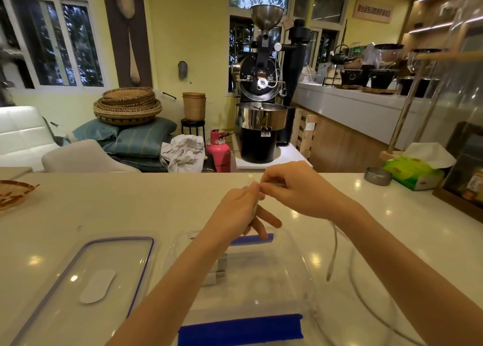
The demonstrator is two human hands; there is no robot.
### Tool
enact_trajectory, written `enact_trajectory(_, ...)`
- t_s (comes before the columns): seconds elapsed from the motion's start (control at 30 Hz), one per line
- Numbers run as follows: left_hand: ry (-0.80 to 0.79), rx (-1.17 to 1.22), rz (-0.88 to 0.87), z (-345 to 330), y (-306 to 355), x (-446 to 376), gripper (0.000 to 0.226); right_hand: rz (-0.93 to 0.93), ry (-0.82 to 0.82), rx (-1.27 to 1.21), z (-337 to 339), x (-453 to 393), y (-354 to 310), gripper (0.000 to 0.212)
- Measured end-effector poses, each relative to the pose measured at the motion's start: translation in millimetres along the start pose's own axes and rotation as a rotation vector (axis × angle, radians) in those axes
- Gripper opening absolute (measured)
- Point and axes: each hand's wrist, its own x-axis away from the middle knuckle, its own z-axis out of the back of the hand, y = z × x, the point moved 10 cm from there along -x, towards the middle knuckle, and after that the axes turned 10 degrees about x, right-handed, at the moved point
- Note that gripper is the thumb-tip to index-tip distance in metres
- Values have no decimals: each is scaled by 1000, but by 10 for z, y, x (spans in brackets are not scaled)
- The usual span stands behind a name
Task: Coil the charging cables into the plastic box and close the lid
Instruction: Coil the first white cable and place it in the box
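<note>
A clear plastic box (300, 264) with blue clips stands open on the white counter right in front of me. Its clear lid (104, 262), edged in blue, lies flat to the left of the box. Above the box's far edge, my left hand (235, 215) is closed around a bundle of white charging cable (254, 207). My right hand (295, 191) pinches the same cable at the top of the bundle. A loose end of white cable (333, 251) hangs below my right wrist, its plug just above the counter. Another thin cable (366, 301) curves over the counter at the right.
A green tissue box (413, 173) and a small metal ashtray (377, 176) stand at the counter's far right, beside a wooden stand (460, 194). A woven tray (13, 191) sits at the far left edge. Beyond the counter are a coffee roaster and cushions.
</note>
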Motion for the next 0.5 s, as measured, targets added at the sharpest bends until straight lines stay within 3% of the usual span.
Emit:
enact_trajectory(0.17,206,96,-94,265,32,-93,46,43,49,-53,-38,117,-204,25)
enact_trajectory(0.27,273,271,-107,374,33,-139,48,68,69,-156,-97,184,-287,27)
enact_trajectory(0.4,192,784,-52,389,-43,-265,50,63,-5,-189,-251,304,-358,34)
enact_trajectory(0.5,106,1037,-47,319,23,-272,51,65,-92,-302,-341,358,-325,48)
